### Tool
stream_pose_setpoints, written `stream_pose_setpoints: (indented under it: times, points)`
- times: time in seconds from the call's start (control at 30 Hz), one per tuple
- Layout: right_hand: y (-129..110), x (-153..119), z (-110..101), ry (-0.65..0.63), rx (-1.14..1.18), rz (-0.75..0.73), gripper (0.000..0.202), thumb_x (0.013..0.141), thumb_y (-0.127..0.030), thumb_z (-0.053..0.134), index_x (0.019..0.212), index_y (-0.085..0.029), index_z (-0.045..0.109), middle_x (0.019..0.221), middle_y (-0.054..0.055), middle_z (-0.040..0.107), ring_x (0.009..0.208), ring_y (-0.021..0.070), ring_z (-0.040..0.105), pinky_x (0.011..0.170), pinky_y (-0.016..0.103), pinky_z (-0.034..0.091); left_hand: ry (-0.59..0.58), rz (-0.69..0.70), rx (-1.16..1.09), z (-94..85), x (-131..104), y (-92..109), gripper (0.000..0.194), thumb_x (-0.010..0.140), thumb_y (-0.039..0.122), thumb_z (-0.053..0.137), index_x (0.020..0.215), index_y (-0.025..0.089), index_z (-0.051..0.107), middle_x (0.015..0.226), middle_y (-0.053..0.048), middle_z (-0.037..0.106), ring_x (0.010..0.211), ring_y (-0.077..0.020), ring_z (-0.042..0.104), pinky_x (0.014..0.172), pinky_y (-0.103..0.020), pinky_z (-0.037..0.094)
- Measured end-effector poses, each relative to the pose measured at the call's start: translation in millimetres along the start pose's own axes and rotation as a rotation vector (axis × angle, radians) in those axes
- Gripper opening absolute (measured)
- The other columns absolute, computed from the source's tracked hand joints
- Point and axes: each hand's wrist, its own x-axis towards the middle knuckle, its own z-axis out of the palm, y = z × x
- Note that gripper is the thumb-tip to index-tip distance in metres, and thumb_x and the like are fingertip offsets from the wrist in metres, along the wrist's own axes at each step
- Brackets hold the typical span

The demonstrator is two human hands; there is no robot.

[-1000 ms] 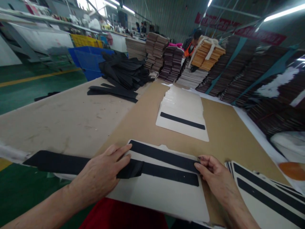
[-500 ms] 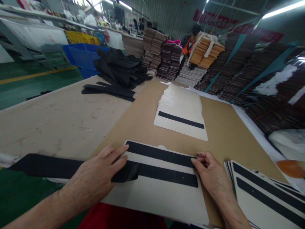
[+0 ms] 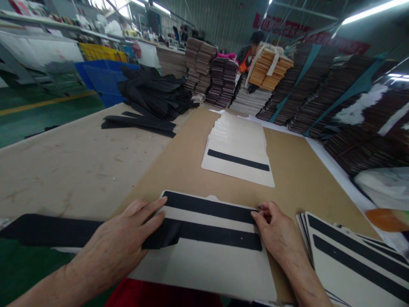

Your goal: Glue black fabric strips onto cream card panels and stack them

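In front of me a light-grey panel [image 3: 204,266] with rounded corners lies flat, a small tab on its far edge. Two black strips cross it: an upper strip [image 3: 207,207] along the far edge and a lower strip [image 3: 220,235] nearer me. My left hand [image 3: 128,232] is closed round a bundle of loose black strips [image 3: 60,230], which juts out to the left. Its fingertips press the left end of the upper strip. At that strip's other end, my right hand [image 3: 276,230] pinches the corner between thumb and forefinger.
Beyond the panel lies a fanned stack of pale panels [image 3: 238,143], the front one bearing one black strip. Panels with two strips [image 3: 354,260] are piled at right. A heap of black strips [image 3: 156,94] sits far left. A person [image 3: 246,55] stands behind tall stacks.
The view has shifted slightly, so most things appear a little farther left. Both hands keep nearly the same places on the upper strip.
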Motion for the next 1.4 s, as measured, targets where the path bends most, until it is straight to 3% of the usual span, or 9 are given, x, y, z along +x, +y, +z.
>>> stream_pose_setpoints:
  times: [0.23, 0.4, 0.6, 0.7, 0.8, 0.9, 1.0, 1.17, 1.4]
  points:
    - [-1.1, 2.1, -1.5, -0.02, -0.083, -0.073, 0.011, 0.088, -0.03, 0.058, 0.081, -0.022, 0.058, 0.076, 0.001, 0.067, 0.069, 0.0172, 0.061, 0.065, 0.028, 0.038, -0.035, -0.034, -0.028, -1.3, 2.7, 0.9, 0.057, 0.074, 0.005, 0.049, 0.125, 0.024, 0.064, 0.15, -0.001, 0.047, 0.119, -0.0266, 0.051, 0.099, -0.043, 0.051]
    - [9.5, 3.2, 5.3, 0.008, -0.119, -0.239, 0.012, 0.089, -0.025, 0.058, 0.078, -0.021, 0.058, 0.08, 0.002, 0.066, 0.073, 0.0175, 0.061, 0.067, 0.028, 0.042, -0.065, -0.013, -0.015, -7.8, 4.0, 4.0, 0.048, 0.078, 0.008, 0.049, 0.121, 0.02, 0.066, 0.148, -0.004, 0.05, 0.119, -0.0269, 0.051, 0.101, -0.042, 0.048]
    - [11.5, -8.4, 10.5, 0.079, -0.477, -0.494, 0.02, 0.09, -0.007, 0.046, 0.086, -0.016, 0.064, 0.086, 0.008, 0.067, 0.07, 0.0187, 0.065, 0.063, 0.03, 0.046, -0.146, 0.006, -0.019, -23.3, 10.3, 9.4, 0.062, 0.081, 0.009, 0.049, 0.143, 0.017, 0.048, 0.15, -0.008, 0.046, 0.125, -0.0235, 0.05, 0.107, -0.037, 0.04]
    - [-2.6, -21.7, 7.3, 0.084, -0.702, -0.577, 0.043, 0.082, 0.004, 0.044, 0.112, -0.017, 0.067, 0.078, 0.007, 0.066, 0.066, 0.0198, 0.067, 0.06, 0.029, 0.049, -0.238, 0.035, 0.035, -34.7, 19.4, 18.4, 0.066, 0.083, 0.011, 0.051, 0.148, 0.016, 0.041, 0.148, -0.014, 0.047, 0.129, -0.028, 0.048, 0.107, -0.041, 0.04]
    - [-23.0, -33.1, 6.8, 0.059, -0.85, -0.656, 0.074, 0.082, 0.004, 0.045, 0.147, -0.029, 0.044, 0.076, 0.006, 0.065, 0.066, 0.0219, 0.067, 0.056, 0.03, 0.051, -0.296, 0.021, 0.101, -43.4, 31.3, 29.9, 0.072, 0.084, 0.009, 0.049, 0.153, 0.02, 0.031, 0.137, -0.019, 0.054, 0.123, -0.0327, 0.053, 0.095, -0.044, 0.049]
    - [-41.3, -38.9, 8.9, -0.027, -0.953, -0.657, 0.081, 0.084, 0.003, 0.043, 0.152, -0.04, 0.031, 0.076, 0.007, 0.064, 0.066, 0.0223, 0.068, 0.054, 0.028, 0.051, -0.319, -0.004, 0.122, -47.2, 43.5, 38.4, 0.067, 0.087, 0.008, 0.044, 0.151, 0.025, 0.034, 0.114, -0.017, 0.061, 0.107, -0.0317, 0.06, 0.082, -0.043, 0.055]
    - [-48.6, -39.9, 10.4, -0.083, -0.979, -0.642, 0.083, 0.084, 0.004, 0.041, 0.152, -0.042, 0.03, 0.079, 0.009, 0.064, 0.068, 0.0225, 0.068, 0.054, 0.028, 0.052, -0.32, -0.036, 0.112, -46.2, 51.3, 41.2, 0.064, 0.085, 0.006, 0.043, 0.146, 0.026, 0.042, 0.108, -0.013, 0.059, 0.099, -0.0295, 0.061, 0.076, -0.041, 0.057]
    - [-32.4, -38.9, 13.1, -0.034, -0.864, -0.628, 0.074, 0.083, 0.003, 0.042, 0.147, -0.035, 0.046, 0.085, 0.012, 0.064, 0.077, 0.0258, 0.067, 0.06, 0.034, 0.056, -0.296, -0.05, 0.129, -38.3, 47.9, 35.9, 0.064, 0.084, 0.003, 0.042, 0.145, 0.022, 0.044, 0.111, -0.014, 0.056, 0.1, -0.0281, 0.06, 0.077, -0.039, 0.057]
    - [3.7, -43.3, 18.6, 0.104, -0.742, -0.607, 0.058, 0.082, 0.005, 0.039, 0.133, -0.012, 0.062, 0.107, 0.019, 0.066, 0.097, 0.0309, 0.063, 0.074, 0.039, 0.059, -0.221, -0.051, 0.094, -26.6, 33.5, 27.7, 0.061, 0.083, 0.006, 0.043, 0.143, 0.012, 0.045, 0.126, -0.017, 0.054, 0.117, -0.0288, 0.052, 0.094, -0.04, 0.052]
